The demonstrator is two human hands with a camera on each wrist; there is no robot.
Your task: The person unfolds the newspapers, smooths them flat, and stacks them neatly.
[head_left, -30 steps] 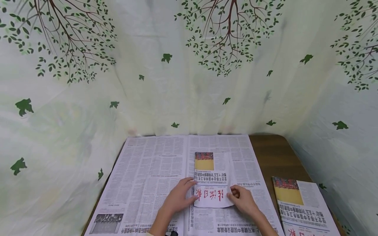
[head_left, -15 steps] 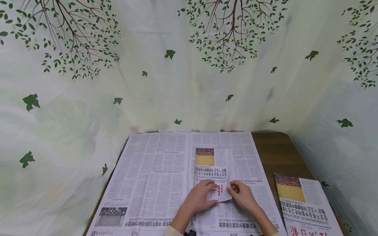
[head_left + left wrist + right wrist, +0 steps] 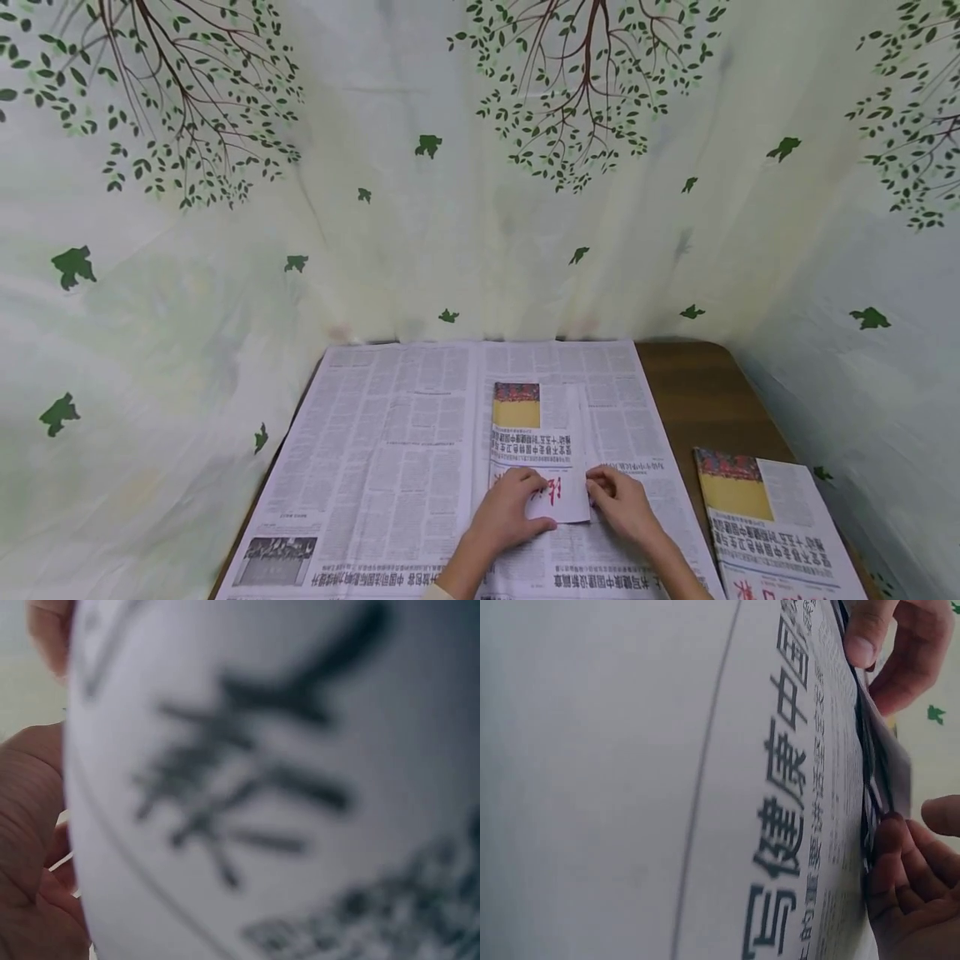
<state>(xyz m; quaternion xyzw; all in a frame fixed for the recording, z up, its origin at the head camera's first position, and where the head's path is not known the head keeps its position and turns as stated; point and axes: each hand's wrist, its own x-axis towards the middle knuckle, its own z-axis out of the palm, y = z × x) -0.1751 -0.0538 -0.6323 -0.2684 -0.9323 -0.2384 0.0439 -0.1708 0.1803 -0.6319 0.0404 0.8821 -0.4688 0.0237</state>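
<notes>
Behind everything we see a pale curtain (image 3: 487,233) printed with branches (image 3: 588,67). In front of it stands a dark brown table (image 3: 678,375), mostly covered by an opened newspaper (image 3: 405,467). On the table's right side we find a wider folded newspaper (image 3: 772,525). A narrower folded newspaper (image 3: 536,446) lies on the opened one, just right of its centre crease. We see the left hand (image 3: 510,508) resting on this narrower bundle's near part, fingers laid over it and thumb spread away. The right hand (image 3: 622,500) has bent fingers at the bundle's right edge; we cannot quite tell whether they pinch it. Between the hands we glimpse red lettering (image 3: 557,492), partly covered.
</notes>
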